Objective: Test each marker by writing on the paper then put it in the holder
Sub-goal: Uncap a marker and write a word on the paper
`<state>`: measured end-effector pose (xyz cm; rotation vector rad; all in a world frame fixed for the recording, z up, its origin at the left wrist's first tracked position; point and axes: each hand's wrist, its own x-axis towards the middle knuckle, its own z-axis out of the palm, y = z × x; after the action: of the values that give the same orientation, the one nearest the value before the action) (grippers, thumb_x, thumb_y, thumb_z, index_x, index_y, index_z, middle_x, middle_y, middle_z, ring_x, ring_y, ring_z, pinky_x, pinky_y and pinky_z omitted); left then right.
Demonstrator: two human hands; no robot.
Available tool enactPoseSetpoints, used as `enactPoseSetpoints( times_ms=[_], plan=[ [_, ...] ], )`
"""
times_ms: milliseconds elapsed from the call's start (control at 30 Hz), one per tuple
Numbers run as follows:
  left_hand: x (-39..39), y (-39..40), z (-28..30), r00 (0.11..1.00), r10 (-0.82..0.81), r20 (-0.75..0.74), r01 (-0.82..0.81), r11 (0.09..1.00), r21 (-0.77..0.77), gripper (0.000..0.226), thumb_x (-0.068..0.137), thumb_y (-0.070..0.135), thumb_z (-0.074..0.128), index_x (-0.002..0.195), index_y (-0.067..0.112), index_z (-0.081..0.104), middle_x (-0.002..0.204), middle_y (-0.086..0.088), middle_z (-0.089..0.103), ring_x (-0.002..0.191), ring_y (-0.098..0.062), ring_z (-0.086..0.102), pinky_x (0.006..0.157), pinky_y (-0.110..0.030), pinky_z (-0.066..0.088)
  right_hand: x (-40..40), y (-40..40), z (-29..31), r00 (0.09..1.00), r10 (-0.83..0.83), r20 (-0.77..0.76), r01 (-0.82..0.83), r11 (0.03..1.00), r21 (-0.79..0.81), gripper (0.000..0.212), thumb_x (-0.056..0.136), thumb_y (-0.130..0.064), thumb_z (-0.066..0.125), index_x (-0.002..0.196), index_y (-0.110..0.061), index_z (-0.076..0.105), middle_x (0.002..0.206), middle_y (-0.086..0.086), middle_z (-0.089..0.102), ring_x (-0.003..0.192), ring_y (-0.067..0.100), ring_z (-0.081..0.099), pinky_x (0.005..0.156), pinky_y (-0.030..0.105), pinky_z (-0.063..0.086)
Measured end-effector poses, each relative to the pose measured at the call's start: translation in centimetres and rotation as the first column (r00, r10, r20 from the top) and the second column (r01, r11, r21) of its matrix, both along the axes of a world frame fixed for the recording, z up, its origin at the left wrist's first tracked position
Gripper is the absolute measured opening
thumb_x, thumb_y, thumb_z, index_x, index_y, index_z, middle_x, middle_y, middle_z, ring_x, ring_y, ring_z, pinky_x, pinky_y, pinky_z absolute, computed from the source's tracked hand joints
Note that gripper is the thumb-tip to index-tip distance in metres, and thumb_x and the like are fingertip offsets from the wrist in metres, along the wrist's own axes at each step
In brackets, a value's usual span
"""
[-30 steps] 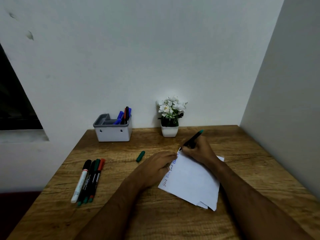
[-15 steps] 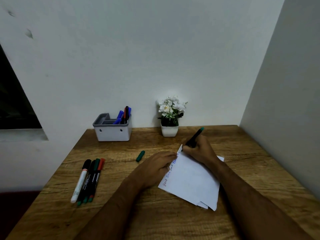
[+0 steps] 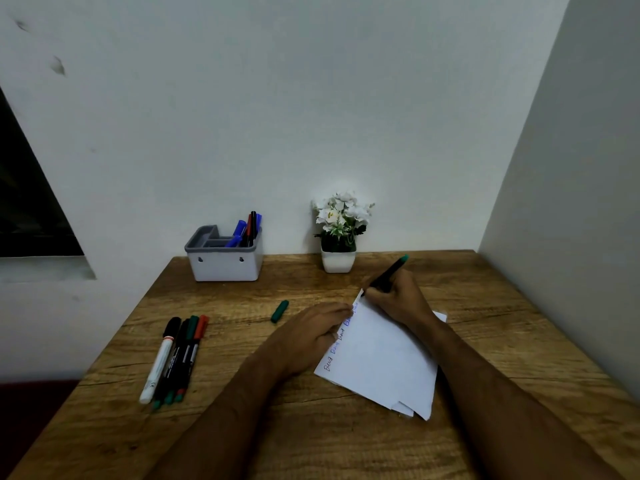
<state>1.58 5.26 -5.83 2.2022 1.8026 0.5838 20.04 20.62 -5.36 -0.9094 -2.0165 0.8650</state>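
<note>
The paper (image 3: 381, 362) is lying on the wooden table (image 3: 311, 438) as a small stack of white sheets, turned so that its far corner is pointing toward the back wall. A line of blue handwriting is running along its left edge.

The right hand (image 3: 394, 299) is sitting at the paper's far corner, its fingers curled round a green marker (image 3: 388, 274). The marker's long axis is slanting: its tip is pointing down and left onto the paper's far corner, and its green rear end is pointing up and right, away from the paper. The left hand (image 3: 311, 332) is resting on the paper's left edge, fingers lying fairly straight and pressing the sheet flat, holding nothing.

A loose green cap (image 3: 280, 311) is lying on the table to the left of the paper, just beyond the left hand. Well to the left of the paper, four more markers (image 3: 175, 358) are lying side by side, touching, their long axes running from near-left to far-right. Beyond the paper to the far left, against the wall, the holder (image 3: 225, 263) is standing with several markers upright in its right compartment. A small flower pot (image 3: 338, 260) is standing straight beyond the paper, at the wall.
</note>
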Motion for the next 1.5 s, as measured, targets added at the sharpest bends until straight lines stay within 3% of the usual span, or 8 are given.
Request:
enactPoseSetpoints(
  times_ms=[133,400,600,867,1167,1367,1500],
  plan=[
    [0.04,0.01,0.04,1.0,0.003,0.005,-0.003,1.0,0.0,0.051,0.102,0.022,0.042,0.152,0.028,0.035,0.158,0.011,0.031,0.144,-0.003,0.025,0.12,-0.027,0.021,-0.02,-0.11,0.17,1.0,-0.003,0.001,0.003,1.0,0.0,0.005,0.08,-0.01,0.072,0.077,-0.012,0.075,0.077,0.007,0.077,0.071,0.02,0.072,0.062,0.042,0.056],
    [0.19,-0.12,0.17,1.0,0.01,0.005,-0.01,1.0,-0.005,0.051,0.102,0.021,0.041,0.152,0.028,0.035,0.158,0.012,0.031,0.143,-0.001,0.025,0.12,-0.028,0.021,-0.08,-0.51,0.69,0.998,-0.065,0.027,0.065,0.998,0.011,0.026,0.082,-0.003,0.074,0.068,-0.025,0.069,0.071,-0.004,0.072,0.061,-0.002,0.062,0.057,0.017,0.047],
    [0.17,-0.18,0.26,1.0,-0.001,0.004,0.001,1.0,-0.001,0.051,0.102,0.02,0.042,0.152,0.028,0.035,0.159,0.012,0.031,0.144,0.0,0.023,0.12,-0.025,0.019,-0.06,-0.49,0.66,0.996,-0.084,0.016,0.084,0.996,0.022,0.016,0.082,-0.004,0.074,0.073,-0.017,0.073,0.072,-0.001,0.073,0.061,0.0,0.062,0.056,0.02,0.048],
    [0.23,-0.24,0.46,1.0,-0.002,-0.009,0.002,1.0,0.003,0.051,0.103,0.019,0.041,0.152,0.026,0.035,0.159,0.011,0.03,0.145,-0.003,0.024,0.118,-0.023,0.017,-0.17,-0.73,0.97,0.996,-0.081,0.023,0.08,0.996,0.04,0.034,0.082,-0.001,0.072,0.067,-0.031,0.067,0.068,-0.009,0.07,0.059,-0.004,0.062,0.055,0.012,0.043],
    [0.25,-0.29,0.32,1.0,0.0,-0.008,0.0,1.0,0.023,0.05,0.103,0.019,0.041,0.152,0.025,0.035,0.159,0.011,0.03,0.144,-0.002,0.023,0.112,-0.014,0.013,-0.17,-0.74,1.02,0.995,-0.103,0.013,0.102,0.993,0.053,0.035,0.082,0.0,0.073,0.063,-0.028,0.064,0.064,-0.008,0.067,0.054,-0.005,0.059,0.053,0.012,0.043],
    [0.26,-0.26,0.43,1.0,-0.001,0.002,0.001,1.0,0.025,0.05,0.103,0.018,0.042,0.152,0.023,0.037,0.158,0.009,0.032,0.144,-0.003,0.025,0.119,-0.021,0.017,-0.06,-0.7,0.82,0.997,-0.076,0.02,0.075,0.996,0.047,0.032,0.081,0.0,0.073,0.065,-0.027,0.067,0.07,-0.001,0.073,0.06,-0.001,0.061,0.058,0.025,0.049],
    [0.3,-0.29,0.4,1.0,-0.004,0.007,0.004,1.0,0.025,0.05,0.103,0.019,0.042,0.152,0.025,0.037,0.158,0.011,0.032,0.143,-0.002,0.025,0.119,-0.023,0.018,-0.08,-0.69,0.93,0.996,-0.092,0.002,0.092,0.995,0.033,0.029,0.081,0.0,0.072,0.069,-0.026,0.07,0.069,-0.007,0.072,0.059,-0.002,0.062,0.058,0.02,0.047]
  ],
)
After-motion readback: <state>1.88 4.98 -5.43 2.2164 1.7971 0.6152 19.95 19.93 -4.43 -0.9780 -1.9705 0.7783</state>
